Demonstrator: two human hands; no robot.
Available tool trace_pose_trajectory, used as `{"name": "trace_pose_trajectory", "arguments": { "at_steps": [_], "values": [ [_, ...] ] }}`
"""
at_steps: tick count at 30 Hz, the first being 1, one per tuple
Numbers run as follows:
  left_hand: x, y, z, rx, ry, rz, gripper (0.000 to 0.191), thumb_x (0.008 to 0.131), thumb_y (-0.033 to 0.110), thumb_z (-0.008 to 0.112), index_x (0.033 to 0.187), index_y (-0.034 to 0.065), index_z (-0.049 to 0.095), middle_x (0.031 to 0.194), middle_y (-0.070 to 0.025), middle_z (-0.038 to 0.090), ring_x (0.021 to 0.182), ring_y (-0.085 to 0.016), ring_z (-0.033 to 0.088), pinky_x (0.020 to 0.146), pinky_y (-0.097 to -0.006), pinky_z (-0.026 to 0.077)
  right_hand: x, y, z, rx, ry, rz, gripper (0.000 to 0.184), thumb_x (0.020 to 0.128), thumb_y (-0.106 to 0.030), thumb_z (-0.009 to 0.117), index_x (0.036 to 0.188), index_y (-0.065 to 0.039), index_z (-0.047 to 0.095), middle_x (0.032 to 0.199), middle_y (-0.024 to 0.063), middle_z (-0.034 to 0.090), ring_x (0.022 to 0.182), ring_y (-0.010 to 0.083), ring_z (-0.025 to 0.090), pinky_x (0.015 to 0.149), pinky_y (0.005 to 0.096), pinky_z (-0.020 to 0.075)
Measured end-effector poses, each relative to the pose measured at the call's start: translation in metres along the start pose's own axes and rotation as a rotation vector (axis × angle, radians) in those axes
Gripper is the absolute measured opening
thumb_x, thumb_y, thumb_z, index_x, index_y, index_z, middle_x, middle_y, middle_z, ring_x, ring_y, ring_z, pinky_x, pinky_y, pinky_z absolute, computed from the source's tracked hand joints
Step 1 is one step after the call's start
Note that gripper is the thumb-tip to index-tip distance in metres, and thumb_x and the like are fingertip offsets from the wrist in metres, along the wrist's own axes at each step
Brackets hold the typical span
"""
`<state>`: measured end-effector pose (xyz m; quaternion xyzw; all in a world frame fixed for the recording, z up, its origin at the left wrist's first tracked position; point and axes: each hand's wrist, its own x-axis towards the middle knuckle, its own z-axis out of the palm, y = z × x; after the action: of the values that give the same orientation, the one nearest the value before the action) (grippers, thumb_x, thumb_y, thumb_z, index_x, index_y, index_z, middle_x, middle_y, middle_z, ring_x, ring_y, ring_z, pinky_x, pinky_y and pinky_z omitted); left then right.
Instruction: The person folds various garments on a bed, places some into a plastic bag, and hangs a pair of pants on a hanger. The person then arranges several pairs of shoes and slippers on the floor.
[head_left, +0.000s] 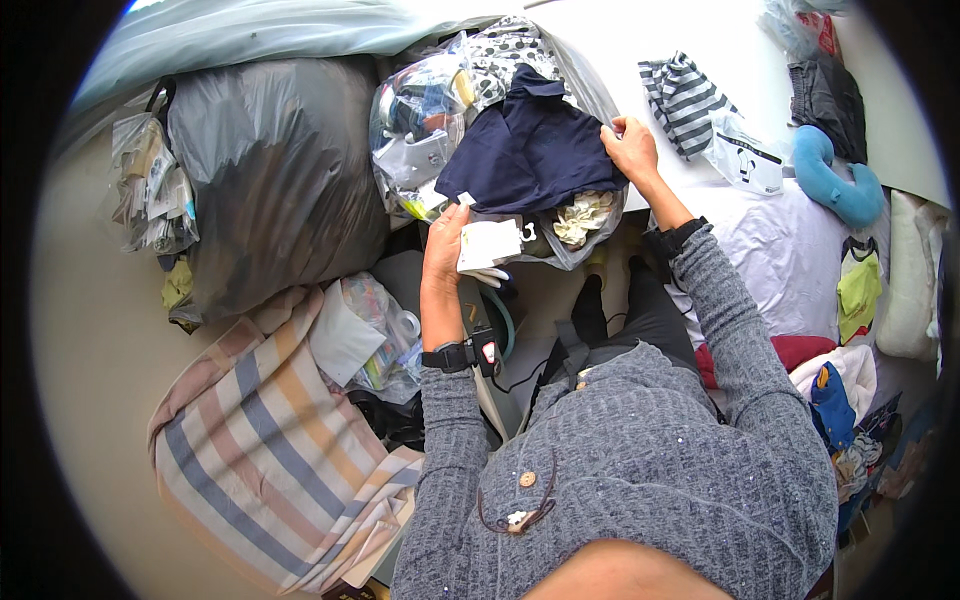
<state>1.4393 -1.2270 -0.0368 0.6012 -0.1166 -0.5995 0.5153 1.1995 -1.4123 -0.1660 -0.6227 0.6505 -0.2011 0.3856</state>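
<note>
A navy blue garment with a collar (536, 146) is spread between my two hands, over an open clear plastic bag (607, 232) stuffed with things. My left hand (444, 244) grips its lower left corner, by a small white label. Against those fingers lies a white card (489, 244) with a small plastic hook; I cannot tell whether the hand holds it too. My right hand (631, 150) pinches the garment's right edge. Beneath it, a dotted black-and-white cloth (510, 52) and a crumpled cream cloth (583, 217) show in the bag.
A large grey plastic bag (277, 180) bulges at left, above a striped blanket (277, 442). Black-and-grey striped cloth (686, 101), a printed plastic pouch (744, 156) and a blue neck pillow (832, 184) lie at right. A cable (517, 386) runs near my left wrist.
</note>
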Motion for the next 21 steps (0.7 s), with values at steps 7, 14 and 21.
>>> {"name": "trace_pose_trajectory", "arguments": {
  "at_steps": [7,14,21],
  "values": [
    [0.002,0.000,0.002,0.025,0.044,-0.001,0.014,0.094,0.020,0.051,0.090,0.0084,0.057,0.069,0.0010,0.058,0.057,-0.009,0.058,0.052,-0.0235,0.048,0.002,0.010,0.005,0.171,-0.149,0.032,0.042,0.073,-0.034,0.064,0.100,-0.002,0.063,0.094,0.0149,0.066,0.091,0.0279,0.063,0.082,0.0348,0.0478],
    [0.008,-0.007,-0.008,0.009,0.041,0.001,0.013,0.095,0.020,0.049,0.092,0.0090,0.056,0.067,0.0005,0.058,0.055,-0.009,0.057,0.049,-0.0237,0.047,-0.003,0.005,0.000,-0.054,0.013,-0.014,0.043,0.069,-0.036,0.070,0.094,-0.001,0.065,0.082,0.0130,0.067,0.077,0.0227,0.065,0.072,0.0320,0.0493],
    [0.005,-0.003,0.002,0.046,0.095,0.003,0.018,0.094,0.022,0.051,0.082,0.0098,0.056,0.062,0.0060,0.048,0.051,-0.004,0.047,0.047,-0.0207,0.040,0.001,-0.016,-0.020,0.125,-0.238,0.040,0.041,0.070,-0.037,0.067,0.092,-0.001,0.066,0.082,0.0135,0.067,0.078,0.0252,0.065,0.072,0.0339,0.0498]
  ]
}}
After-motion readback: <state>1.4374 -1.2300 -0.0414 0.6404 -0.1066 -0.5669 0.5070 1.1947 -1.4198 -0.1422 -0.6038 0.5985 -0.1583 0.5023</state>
